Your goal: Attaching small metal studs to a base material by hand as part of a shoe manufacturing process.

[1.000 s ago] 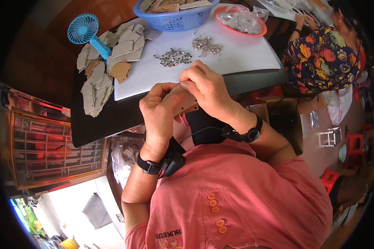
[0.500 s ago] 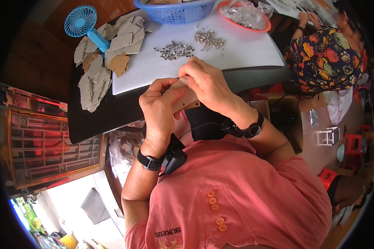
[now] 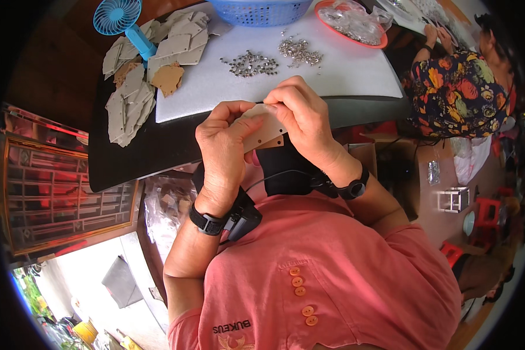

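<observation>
My left hand (image 3: 223,137) grips a flat beige piece (image 3: 263,132) with small dark holes along its lower edge; the thumb lies across its face. A browner layer shows beneath that edge. At the piece's upper edge my right hand (image 3: 303,114) is closed, thumb and forefinger pinched together; whatever tiny thing sits between them is hidden. Both hands are just in front of the table's near edge. Beyond them, on a white sheet (image 3: 356,81), lie a heap of small dark-topped metal studs (image 3: 249,64) and a heap of small silvery metal parts (image 3: 298,52).
Stacks of similar beige pieces (image 3: 128,111) lie at the table's left, beside a blue fan (image 3: 118,16). A blue basket (image 3: 262,13) and a red tray (image 3: 385,41) holding bagged parts stand at the back. Another person in a flowered top (image 3: 458,93) works at the far right.
The view has shifted slightly. My right fingers have moved a little right along the piece's upper edge, and more of the piece's face shows; my left hand keeps its grip.
</observation>
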Demonstrator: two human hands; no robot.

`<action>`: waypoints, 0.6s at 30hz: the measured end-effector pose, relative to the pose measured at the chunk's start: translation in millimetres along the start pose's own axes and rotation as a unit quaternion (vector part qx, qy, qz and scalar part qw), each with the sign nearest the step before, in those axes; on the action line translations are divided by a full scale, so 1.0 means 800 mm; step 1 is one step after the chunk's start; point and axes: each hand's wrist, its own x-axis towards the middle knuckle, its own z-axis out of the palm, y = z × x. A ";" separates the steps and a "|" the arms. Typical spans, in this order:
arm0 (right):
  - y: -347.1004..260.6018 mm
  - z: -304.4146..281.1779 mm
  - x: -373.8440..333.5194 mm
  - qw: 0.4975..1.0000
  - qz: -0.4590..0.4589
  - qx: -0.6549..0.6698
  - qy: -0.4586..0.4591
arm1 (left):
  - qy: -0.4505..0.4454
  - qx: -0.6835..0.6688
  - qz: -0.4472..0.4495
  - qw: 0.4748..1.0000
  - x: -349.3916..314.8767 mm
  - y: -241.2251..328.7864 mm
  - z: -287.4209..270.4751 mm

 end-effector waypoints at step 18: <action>-0.004 0.000 0.000 1.000 0.005 0.014 -0.025 | -0.001 -0.005 0.007 1.000 -0.001 -0.004 -0.002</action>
